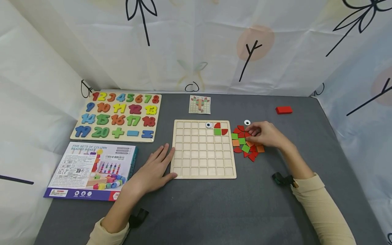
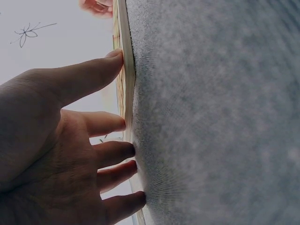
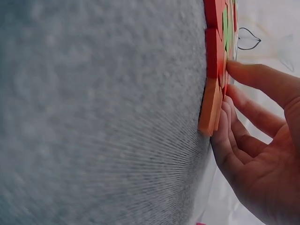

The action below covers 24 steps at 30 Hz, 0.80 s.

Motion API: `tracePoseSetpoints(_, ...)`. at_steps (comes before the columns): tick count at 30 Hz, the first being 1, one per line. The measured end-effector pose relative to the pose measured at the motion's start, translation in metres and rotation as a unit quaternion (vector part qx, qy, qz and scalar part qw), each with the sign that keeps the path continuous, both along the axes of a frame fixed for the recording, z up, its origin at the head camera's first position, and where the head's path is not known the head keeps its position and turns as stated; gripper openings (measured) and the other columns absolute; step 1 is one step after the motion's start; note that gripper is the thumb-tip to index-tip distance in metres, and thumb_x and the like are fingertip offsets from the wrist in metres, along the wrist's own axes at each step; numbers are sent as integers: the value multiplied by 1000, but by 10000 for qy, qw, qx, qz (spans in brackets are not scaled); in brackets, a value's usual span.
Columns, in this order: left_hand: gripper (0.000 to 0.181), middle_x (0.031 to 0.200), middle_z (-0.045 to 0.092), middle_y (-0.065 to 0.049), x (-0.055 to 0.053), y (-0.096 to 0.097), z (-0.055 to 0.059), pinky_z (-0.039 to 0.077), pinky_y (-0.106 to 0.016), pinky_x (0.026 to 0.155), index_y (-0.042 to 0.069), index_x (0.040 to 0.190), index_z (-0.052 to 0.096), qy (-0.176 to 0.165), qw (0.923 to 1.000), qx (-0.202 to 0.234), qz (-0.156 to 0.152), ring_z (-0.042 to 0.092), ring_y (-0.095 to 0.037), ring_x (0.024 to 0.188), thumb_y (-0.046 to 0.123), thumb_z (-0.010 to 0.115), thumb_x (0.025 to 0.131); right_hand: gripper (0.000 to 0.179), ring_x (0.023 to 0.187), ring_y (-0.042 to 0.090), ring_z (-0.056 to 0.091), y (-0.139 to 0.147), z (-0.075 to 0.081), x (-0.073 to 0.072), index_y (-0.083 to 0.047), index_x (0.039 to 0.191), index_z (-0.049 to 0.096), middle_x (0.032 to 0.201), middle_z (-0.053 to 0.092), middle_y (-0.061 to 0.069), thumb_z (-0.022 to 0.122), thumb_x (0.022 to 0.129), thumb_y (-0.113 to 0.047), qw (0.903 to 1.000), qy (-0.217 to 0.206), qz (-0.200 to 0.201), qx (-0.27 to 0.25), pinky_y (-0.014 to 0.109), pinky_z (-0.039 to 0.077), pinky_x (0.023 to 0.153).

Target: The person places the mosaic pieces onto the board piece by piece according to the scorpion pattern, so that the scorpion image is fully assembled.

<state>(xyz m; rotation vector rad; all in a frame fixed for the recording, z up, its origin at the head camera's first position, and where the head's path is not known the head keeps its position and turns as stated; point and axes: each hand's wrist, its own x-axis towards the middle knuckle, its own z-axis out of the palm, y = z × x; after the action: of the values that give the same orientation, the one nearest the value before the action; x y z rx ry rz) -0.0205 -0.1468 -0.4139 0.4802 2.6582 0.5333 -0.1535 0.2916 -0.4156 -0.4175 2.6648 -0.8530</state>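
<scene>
- Right hand [image 1: 265,134] is down in the tile pile [image 1: 242,140], just off the right edge of the grid board [image 1: 203,176]. Fingers [image 3: 255,115] bent and part-spread; honestly can't tell if they've pinched anything.
- Tip: tiles are crowded in there, so I'd take one by its sides and slide it off its neighbours before lifting, otherwise I reckon others tag along.
- Left hand [image 1: 152,172] has straight, spread fingers gripping nothing, thumb and index touching the board's left edge, thumb by the near corner. Light pressure is plenty imo; shoving could skew it.
- Toward the board's far right corner: two red tiles [image 1: 224,132], a green square [image 1: 217,131] and an eye disc [image 1: 208,125].
- Counter [image 1: 196,211] is dark grey. Pattern card [image 1: 199,104] lies past the board's far edge, red block [image 1: 283,110] toward the counter's far right corner, number board [image 1: 140,128] far left, printed box [image 1: 81,170] just nearer.
- Pale printed sheets [image 1: 196,44] behind the far edge and both sides.
</scene>
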Motion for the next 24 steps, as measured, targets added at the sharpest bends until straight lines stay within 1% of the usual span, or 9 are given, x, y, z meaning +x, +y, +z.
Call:
tracePoseSetpoints(7,90,181,20,-23,0,0,-1,24,-72,131,5,172,27,20,10000,30,2,19,-48,169,39,74,104,28,87,15,68,0,2,-4,1,117,77,97,76,12,86,91,-9,9999,17,142,71,18,54,77)
tracePoseSetpoints(13,90,181,20,-23,0,0,-1,24,-72,131,5,172,27,8,10000,43,10,19,-48,169,39,74,103,29,85,18,71,-2,4,-4,2,115,78,96,78,14,87,91,-11,9996,148,197,133,19,55,75)
tracePoseSetpoints(17,90,181,20,-23,1,1,0,24,-71,132,5,172,27,-3,10000,51,18,19,-48,169,39,75,103,28,86,18,72,-2,5,-3,1,115,79,96,78,13,87,90,-10,9995,222,135,163,18,56,76)
tracePoseSetpoints(21,91,181,20,-23,0,0,-1,24,-71,131,5,172,27,2,10000,43,16,19,-48,169,39,75,103,26,85,18,71,1,6,-1,0,115,79,96,77,13,84,91,-9,9996,278,55,40,18,56,75)
tracePoseSetpoints(24,91,181,20,-23,1,0,0,24,-71,131,5,172,27,9,10000,35,20,19,-47,169,40,75,103,23,84,15,70,2,7,1,-2,115,80,96,76,12,82,92,-7,9993,336,37,-136,15,56,75)
